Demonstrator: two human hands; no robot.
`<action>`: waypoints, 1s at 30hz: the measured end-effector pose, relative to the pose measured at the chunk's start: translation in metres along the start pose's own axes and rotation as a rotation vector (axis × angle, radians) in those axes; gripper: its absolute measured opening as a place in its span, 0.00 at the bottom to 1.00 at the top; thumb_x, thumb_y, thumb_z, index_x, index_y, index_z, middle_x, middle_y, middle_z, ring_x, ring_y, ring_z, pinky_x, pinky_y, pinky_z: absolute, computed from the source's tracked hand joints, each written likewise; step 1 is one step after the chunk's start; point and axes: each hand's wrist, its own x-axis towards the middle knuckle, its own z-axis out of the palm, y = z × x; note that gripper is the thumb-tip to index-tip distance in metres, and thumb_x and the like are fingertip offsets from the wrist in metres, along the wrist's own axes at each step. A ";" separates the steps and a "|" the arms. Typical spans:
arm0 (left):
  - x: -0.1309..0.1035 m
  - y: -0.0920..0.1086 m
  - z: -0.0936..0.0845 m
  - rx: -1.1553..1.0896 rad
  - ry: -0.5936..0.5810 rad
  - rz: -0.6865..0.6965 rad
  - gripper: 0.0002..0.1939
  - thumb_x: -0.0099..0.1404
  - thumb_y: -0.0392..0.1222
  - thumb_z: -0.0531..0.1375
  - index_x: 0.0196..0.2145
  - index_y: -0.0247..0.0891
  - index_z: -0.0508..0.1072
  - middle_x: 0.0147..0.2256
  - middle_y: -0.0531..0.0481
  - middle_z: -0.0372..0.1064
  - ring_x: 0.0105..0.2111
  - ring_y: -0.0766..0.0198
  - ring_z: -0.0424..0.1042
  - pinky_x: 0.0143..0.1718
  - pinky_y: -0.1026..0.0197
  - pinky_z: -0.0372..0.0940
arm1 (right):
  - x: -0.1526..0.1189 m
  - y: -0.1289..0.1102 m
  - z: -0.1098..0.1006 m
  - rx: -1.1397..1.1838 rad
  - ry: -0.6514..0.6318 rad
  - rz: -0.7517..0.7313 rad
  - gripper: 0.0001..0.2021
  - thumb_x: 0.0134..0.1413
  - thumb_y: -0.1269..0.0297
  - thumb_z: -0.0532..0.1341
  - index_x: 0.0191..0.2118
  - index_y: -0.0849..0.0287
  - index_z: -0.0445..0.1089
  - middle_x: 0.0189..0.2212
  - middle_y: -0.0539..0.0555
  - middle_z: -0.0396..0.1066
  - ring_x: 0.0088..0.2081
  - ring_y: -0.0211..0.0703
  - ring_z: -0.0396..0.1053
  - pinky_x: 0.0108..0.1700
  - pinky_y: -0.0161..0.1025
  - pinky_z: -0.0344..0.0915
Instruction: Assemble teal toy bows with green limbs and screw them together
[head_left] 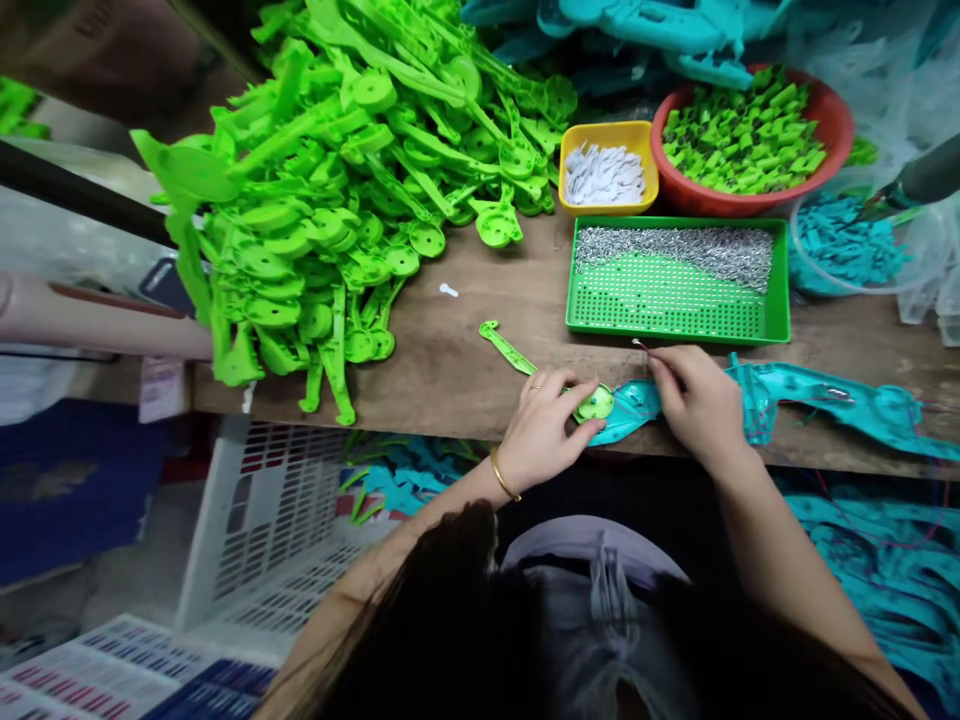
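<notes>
My left hand (541, 425), with a ring and a bracelet, has its fingers closed round a long light-green plastic part (597, 402) near its round end. The part's thin arm (511, 350) sticks out to the upper left, past my fingers. Against the round end lies a blue plastic shell (630, 408), which my left thumb touches. My right hand (697, 400) pinches a thin dark wire with a small white connector (637, 343) at its tip. Beneath that hand the blue plastic runs on to the right as a long piece (832, 392) with wires along it.
Light-green parts (337, 190) are heaped at the left. A green basket (679, 335) of small metal pieces, a yellow tub (609, 208) of white pieces, a red bowl (840, 130) and a clear tub (941, 245) stand behind my hands. A white piece (448, 290) lies alone.
</notes>
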 end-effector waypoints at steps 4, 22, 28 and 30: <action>-0.001 -0.001 -0.017 -0.150 0.149 0.063 0.19 0.62 0.47 0.63 0.50 0.41 0.71 0.48 0.43 0.68 0.50 0.54 0.66 0.54 0.47 0.62 | 0.009 -0.025 -0.030 0.338 -0.061 0.024 0.11 0.62 0.60 0.56 0.42 0.55 0.74 0.38 0.53 0.76 0.37 0.43 0.74 0.40 0.39 0.70; -0.031 -0.043 -0.044 -0.291 0.543 -0.018 0.04 0.65 0.35 0.59 0.35 0.36 0.75 0.33 0.49 0.75 0.34 0.67 0.73 0.38 0.64 0.68 | 0.053 -0.078 0.019 0.237 -0.669 -0.108 0.11 0.59 0.60 0.58 0.43 0.55 0.75 0.33 0.51 0.77 0.34 0.41 0.73 0.37 0.35 0.64; -0.014 -0.062 -0.037 -0.068 0.617 -0.180 0.06 0.65 0.37 0.58 0.31 0.36 0.73 0.30 0.50 0.73 0.33 0.65 0.71 0.38 0.62 0.65 | 0.051 -0.078 0.015 0.273 -0.504 0.059 0.13 0.55 0.56 0.61 0.40 0.60 0.75 0.28 0.51 0.74 0.27 0.37 0.69 0.29 0.33 0.62; -0.007 -0.068 -0.035 -0.005 0.587 -0.196 0.07 0.65 0.36 0.57 0.30 0.36 0.73 0.29 0.49 0.73 0.32 0.64 0.70 0.38 0.61 0.65 | 0.043 -0.085 0.017 0.198 -0.467 -0.010 0.13 0.56 0.61 0.59 0.44 0.60 0.73 0.31 0.52 0.75 0.28 0.38 0.70 0.30 0.33 0.62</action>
